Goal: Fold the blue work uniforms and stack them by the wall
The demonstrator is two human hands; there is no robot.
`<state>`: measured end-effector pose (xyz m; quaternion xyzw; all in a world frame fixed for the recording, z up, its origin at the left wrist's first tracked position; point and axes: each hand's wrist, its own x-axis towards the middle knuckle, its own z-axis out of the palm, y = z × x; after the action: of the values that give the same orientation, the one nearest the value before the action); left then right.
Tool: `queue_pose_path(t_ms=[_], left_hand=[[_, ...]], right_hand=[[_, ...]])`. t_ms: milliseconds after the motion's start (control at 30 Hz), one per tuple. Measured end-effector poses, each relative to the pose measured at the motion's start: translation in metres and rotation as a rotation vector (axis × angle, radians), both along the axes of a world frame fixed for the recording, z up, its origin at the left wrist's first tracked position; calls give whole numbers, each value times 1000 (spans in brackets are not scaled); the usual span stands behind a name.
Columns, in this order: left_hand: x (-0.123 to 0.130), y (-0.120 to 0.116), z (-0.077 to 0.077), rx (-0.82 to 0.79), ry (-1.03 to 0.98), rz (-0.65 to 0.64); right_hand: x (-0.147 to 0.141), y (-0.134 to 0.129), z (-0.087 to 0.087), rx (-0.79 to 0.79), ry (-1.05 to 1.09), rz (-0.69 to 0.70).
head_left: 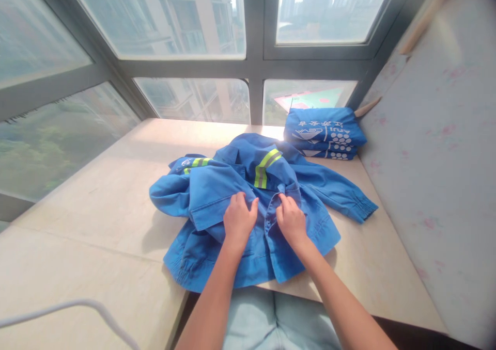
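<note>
A blue jacket (pixel 215 187) (yellow-edged reflective stripes (pixel 264 178)) lies on a pale tabletop (pixel 104 200); the person's right hand (pixel 291 218) pinches its front edge, while the left hand (pixel 237 218) touches the cloth, grip unclear.

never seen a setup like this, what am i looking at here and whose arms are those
There is no machine here: it is a person working with two bare hands. The single picture comes from a camera worn on their head, looking forward and down, so the arms reach in from the bottom edge.

On the pale surface lies a rumpled blue jacket with yellow-green and grey stripes. The right hand pinches its front edge; the left hand has its fingers on the cloth, though whether it grips is hard to tell.

Behind, to the right, sits a folded blue stack with white printing. A white cable lies at lower left, and windows stand beyond.
</note>
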<state>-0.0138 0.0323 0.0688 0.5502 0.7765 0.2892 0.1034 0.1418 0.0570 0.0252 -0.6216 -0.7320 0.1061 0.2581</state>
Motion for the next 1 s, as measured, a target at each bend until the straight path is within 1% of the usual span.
queue_pose_path(t_ms=[67, 133, 233, 333, 400, 433, 500, 567, 633, 700, 733, 767, 833, 933, 1000], left_hand=[[-1, 18, 4, -86, 119, 51], [-1, 31, 1, -175, 199, 65], [-3, 42, -11, -257, 243, 32], [-9, 42, -25, -226, 160, -13], [-16, 38, -31, -131, 5, -41], [-19, 36, -33, -68, -113, -54], [-27, 29, -33, 46, -422, -81], [-33, 22, -28, 99, -763, -89], [-37, 13, -20, 107, -1036, -86], [-38, 4, -12, 123, -1206, -85], [-37, 1, -9, 135, -1257, -90], [-36, -2, -7, 140, -1292, -96], [-32, -4, -8, 128, -1314, -108], [-26, -3, -16, 125, -1233, -104], [-21, -1, -22, 171, -1124, -85]], right_hand=[[6, -2, -7, 4, 72, -14], [11, 0, -14, 3, 155, -10], [20, 2, -19, -48, 234, -32], [25, 1, -19, -62, 252, -61], [25, -2, -18, -14, 273, -47], [24, -3, -17, 13, 301, -38], [21, -5, -15, 29, 403, -47], [18, -4, -10, -25, 565, -76], [16, -2, -2, -124, 760, -64], [17, 1, 9, -220, 918, 21], [18, 2, 15, -255, 954, 71], [19, 3, 20, -278, 948, 109], [22, 4, 27, -273, 808, 132], [24, 0, 32, -158, 386, 52], [21, -4, 35, -52, 115, -13]])
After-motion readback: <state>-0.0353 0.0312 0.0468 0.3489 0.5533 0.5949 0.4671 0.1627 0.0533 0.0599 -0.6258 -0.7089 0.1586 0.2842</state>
